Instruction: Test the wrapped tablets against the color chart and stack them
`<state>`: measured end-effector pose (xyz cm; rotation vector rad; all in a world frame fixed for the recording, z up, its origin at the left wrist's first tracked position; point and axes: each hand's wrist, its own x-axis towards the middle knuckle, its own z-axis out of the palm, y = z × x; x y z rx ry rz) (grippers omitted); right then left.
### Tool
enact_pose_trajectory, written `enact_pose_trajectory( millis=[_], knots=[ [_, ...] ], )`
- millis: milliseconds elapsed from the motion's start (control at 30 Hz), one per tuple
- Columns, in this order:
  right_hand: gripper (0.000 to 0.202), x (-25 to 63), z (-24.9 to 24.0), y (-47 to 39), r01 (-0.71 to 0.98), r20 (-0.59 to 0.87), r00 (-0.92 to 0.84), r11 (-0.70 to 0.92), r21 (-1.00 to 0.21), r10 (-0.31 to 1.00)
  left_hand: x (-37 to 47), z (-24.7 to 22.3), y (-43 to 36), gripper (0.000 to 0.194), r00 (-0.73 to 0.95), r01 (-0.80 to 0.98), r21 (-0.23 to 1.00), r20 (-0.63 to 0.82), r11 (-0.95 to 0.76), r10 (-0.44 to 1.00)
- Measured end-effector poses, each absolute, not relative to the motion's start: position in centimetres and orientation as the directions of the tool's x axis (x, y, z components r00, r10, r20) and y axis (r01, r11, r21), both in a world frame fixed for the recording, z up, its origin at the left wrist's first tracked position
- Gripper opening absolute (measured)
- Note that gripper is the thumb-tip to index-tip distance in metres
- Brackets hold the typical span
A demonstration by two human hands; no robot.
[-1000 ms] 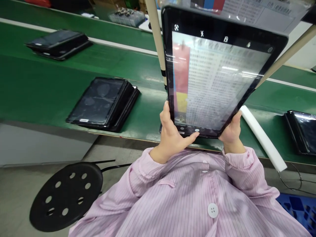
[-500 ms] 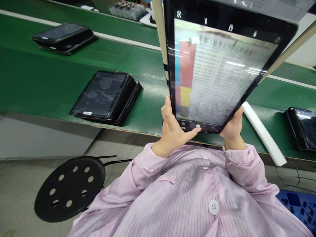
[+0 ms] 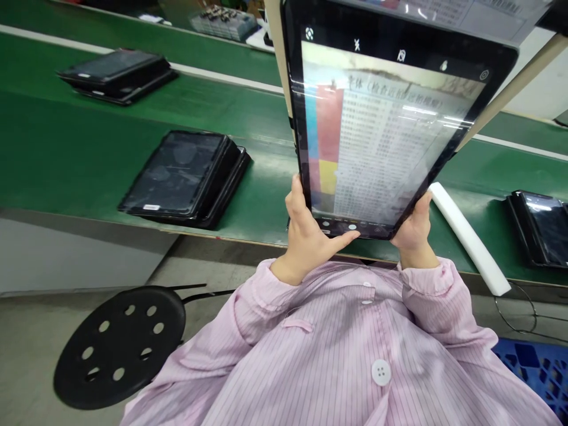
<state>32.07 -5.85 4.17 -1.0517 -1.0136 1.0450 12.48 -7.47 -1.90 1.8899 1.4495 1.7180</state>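
A black-framed tablet (image 3: 381,142) is held up in front of me, tilted, above the bench's near edge. Its lit screen shows a camera view of a printed sheet with blue, red and yellow blocks and rows of text. My left hand (image 3: 306,234) grips the lower left corner, with the thumb over the bottom edge of the screen near the round shutter button. My right hand (image 3: 415,228) holds the lower right edge, its fingers mostly hidden behind the tablet. Behind the tablet's top, part of a printed sheet (image 3: 470,21) shows.
Stacked tablets lie on the green bench (image 3: 66,160): a near-left stack (image 3: 177,171), a far-left stack (image 3: 115,68) and a right stack (image 3: 544,225). A white foam strip (image 3: 470,239) crosses the bench's front edge. Below are a black stool (image 3: 126,343) and a blue crate (image 3: 532,361).
The tablet and the whole scene sit slightly further left in view, as my head has shifted a little. Both hands keep the same hold, and the on-screen text looks slightly sharper.
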Motion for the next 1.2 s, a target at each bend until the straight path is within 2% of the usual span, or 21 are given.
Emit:
enact_pose_trajectory(
  millis=[100,167,267,300,367,433,500,633,733,833,1000,1067,1200],
  knots=[
    [0.080,32.1,4.1,-5.9,-0.183,0.107,0.198,0.144,-0.973,0.974,12.2,-2.0,-7.4,0.146,-0.167,0.513,0.683,0.674,-0.520,0.720],
    [0.082,32.2,4.1,-6.2,-0.238,0.068,0.180,0.110,-0.965,0.981,11.8,-1.7,-7.3,0.130,-0.162,0.449,0.671,0.710,-0.589,0.685],
    [0.082,32.4,4.3,-7.0,-0.320,0.028,0.135,0.071,-0.945,0.990,11.0,-0.6,-7.1,0.085,-0.190,0.165,0.754,0.656,-0.635,0.730],
    [0.080,32.5,4.5,-7.3,-0.324,0.054,0.130,0.094,-0.941,0.990,10.8,-0.1,-7.0,0.072,-0.189,0.047,0.804,0.590,-0.592,0.785],
    [0.072,32.8,5.4,-8.0,-0.269,0.186,0.142,0.219,-0.938,0.972,10.7,0.7,-6.9,0.060,-0.143,-0.156,0.884,0.422,-0.441,0.895],
    [0.071,33.4,6.8,-8.7,-0.155,0.343,0.123,0.359,-0.920,0.931,11.1,1.2,-6.7,0.057,-0.077,-0.285,0.906,0.304,-0.313,0.950],
    [0.074,34.2,8.6,-9.0,-0.037,0.437,0.058,0.439,-0.898,0.898,11.8,1.2,-6.5,0.056,-0.038,-0.351,0.904,0.249,-0.246,0.968],
    [0.070,36.1,11.1,-8.4,0.115,0.513,0.033,0.507,-0.854,0.858,13.5,0.4,-6.4,0.056,0.021,-0.380,0.903,0.226,-0.201,0.974],
    [0.080,37.8,10.8,-7.1,0.291,0.561,0.025,0.531,-0.796,0.828,14.4,0.0,-6.6,0.058,0.063,-0.468,0.876,0.165,-0.117,0.984],
    [0.084,39.7,9.3,-5.6,0.470,0.578,-0.052,0.531,-0.706,0.814,15.0,0.2,-6.9,0.061,0.027,-0.547,0.837,0.051,-0.028,0.998],
    [0.088,41.3,8.0,-4.5,0.375,0.510,-0.064,0.495,-0.784,0.858,16.5,1.0,-6.6,0.059,-0.031,-0.532,0.846,0.014,-0.028,0.999],
    [0.100,40.9,8.3,-4.7,0.419,0.499,0.002,0.452,-0.787,0.867,17.2,1.0,-6.2,0.056,-0.015,-0.524,0.851,0.032,-0.035,0.999],
    [0.130,39.2,9.0,-5.0,0.644,0.522,0.138,0.324,-0.692,0.842,18.5,0.2,-5.7,0.052,0.000,-0.480,0.873,0.096,-0.084,0.995]
  ],
)
